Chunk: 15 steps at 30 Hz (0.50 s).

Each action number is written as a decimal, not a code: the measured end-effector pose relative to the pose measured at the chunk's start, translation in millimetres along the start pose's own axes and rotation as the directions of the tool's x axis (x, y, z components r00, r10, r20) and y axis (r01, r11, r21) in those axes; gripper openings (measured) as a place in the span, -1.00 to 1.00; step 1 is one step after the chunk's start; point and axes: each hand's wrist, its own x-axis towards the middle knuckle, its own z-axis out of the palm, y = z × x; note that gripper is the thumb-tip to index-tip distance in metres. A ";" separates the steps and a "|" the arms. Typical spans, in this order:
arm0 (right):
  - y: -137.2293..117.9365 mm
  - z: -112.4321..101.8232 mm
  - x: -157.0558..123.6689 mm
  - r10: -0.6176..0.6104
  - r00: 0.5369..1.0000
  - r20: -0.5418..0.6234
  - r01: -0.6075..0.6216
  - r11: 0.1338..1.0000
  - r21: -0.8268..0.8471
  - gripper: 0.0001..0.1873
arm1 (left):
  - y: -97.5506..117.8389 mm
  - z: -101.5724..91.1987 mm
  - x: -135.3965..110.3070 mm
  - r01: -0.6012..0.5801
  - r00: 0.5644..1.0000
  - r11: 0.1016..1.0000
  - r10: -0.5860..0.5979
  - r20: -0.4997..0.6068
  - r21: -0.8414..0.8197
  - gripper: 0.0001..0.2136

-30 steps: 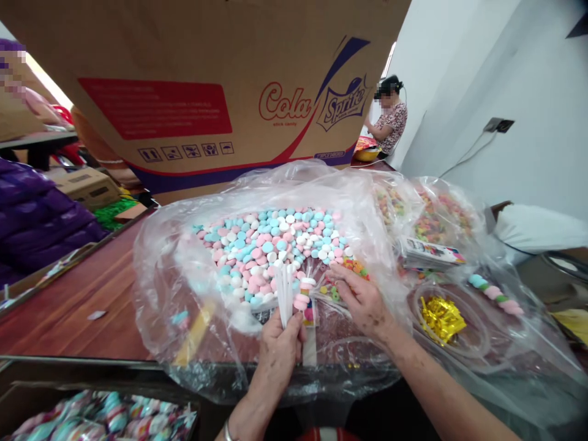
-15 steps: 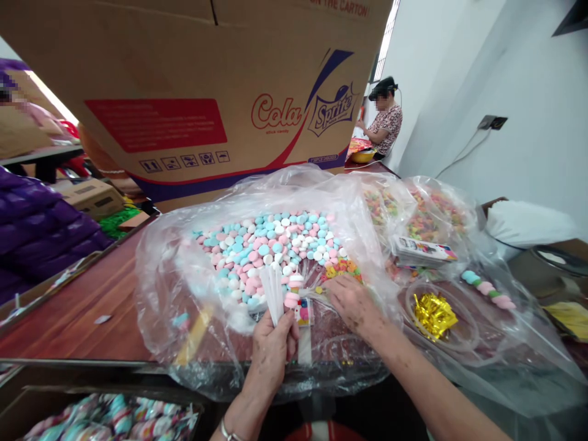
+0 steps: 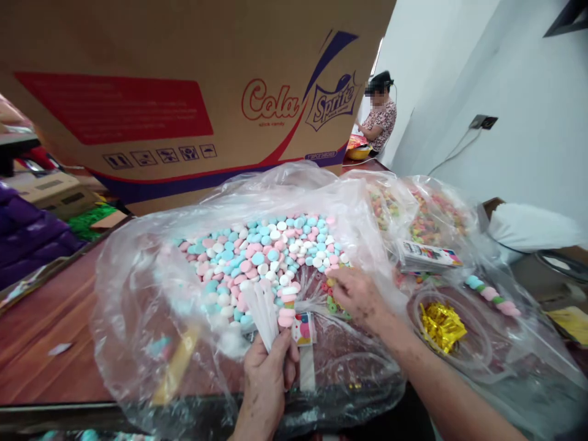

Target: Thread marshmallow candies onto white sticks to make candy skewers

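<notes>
My left hand (image 3: 269, 380) is closed around a bundle of flat white sticks (image 3: 264, 309) that fan upward. At the thumb side of the same hand stands an upright candy skewer (image 3: 287, 306), stacked with pink and white marshmallows and gummy rings between them. My right hand (image 3: 356, 294) is over the small pile of colourful gummy rings (image 3: 339, 306), its fingers bent together at the pile's upper edge. What its fingertips pinch, if anything, is hidden. Behind both hands, pink, blue and white marshmallows (image 3: 252, 254) lie heaped on an opened clear plastic bag (image 3: 133, 269).
A large carton (image 3: 160, 49) stands behind the bag. At right are bagged gummies (image 3: 441, 214), a stack of printed cards (image 3: 427, 256), gold twist ties (image 3: 443, 324) and a finished marshmallow skewer (image 3: 491, 294). A co-worker (image 3: 380, 116) sits at the far end.
The view has shifted, so the carton looks nearer. My right hand has moved from the front of the gummy pile to its upper edge, uncovering green rings. My left hand keeps its hold.
</notes>
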 end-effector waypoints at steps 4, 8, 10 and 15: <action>8.8 -11.7 10.2 0.059 0.998 0.034 -0.057 0.997 -0.047 -0.73 | -3.5 -2.6 0.9 0.037 0.999 0.999 -0.037 0.016 -0.009 -0.62; -0.4 0.7 25.8 0.010 0.985 0.171 0.034 0.966 -0.256 -0.82 | -6.5 -5.4 0.8 0.052 0.999 0.998 -0.051 0.019 -0.033 -0.65; -8.5 12.2 33.5 -0.014 0.974 0.227 0.095 0.932 -0.350 -0.82 | -7.5 -6.6 0.7 0.054 0.998 0.998 -0.054 0.021 -0.039 -0.65; -19.1 34.3 44.5 -0.055 0.937 0.346 0.240 0.819 -0.521 -0.81 | -8.3 -8.0 0.8 0.050 0.999 0.998 -0.049 0.013 -0.047 -0.64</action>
